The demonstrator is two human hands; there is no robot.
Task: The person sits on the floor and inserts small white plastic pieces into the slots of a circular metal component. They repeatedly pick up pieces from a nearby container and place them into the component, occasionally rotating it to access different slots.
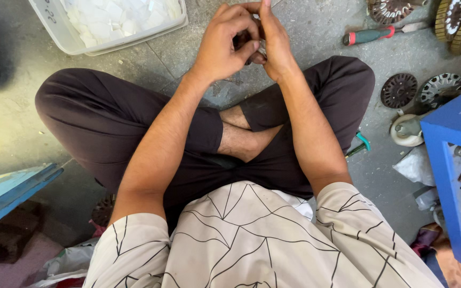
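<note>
Two hands meet at 12 o'clock over the floor [316,32]: my left hand [222,45] and right hand [276,45] curl shut around a small dark part [246,42], mostly hidden. Risk: it slips, rolling among the slotted metal discs [398,90] at 2 o'clock.

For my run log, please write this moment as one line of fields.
posture: seated cross-legged on floor | left hand: closed around small dark part | right hand: pressed against it | nearby: white tub, screwdriver, slotted metal discs

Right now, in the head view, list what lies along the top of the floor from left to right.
White plastic tub → left hand → right hand → red-handled tool → dark slotted discs → blue cabinet.
</note>
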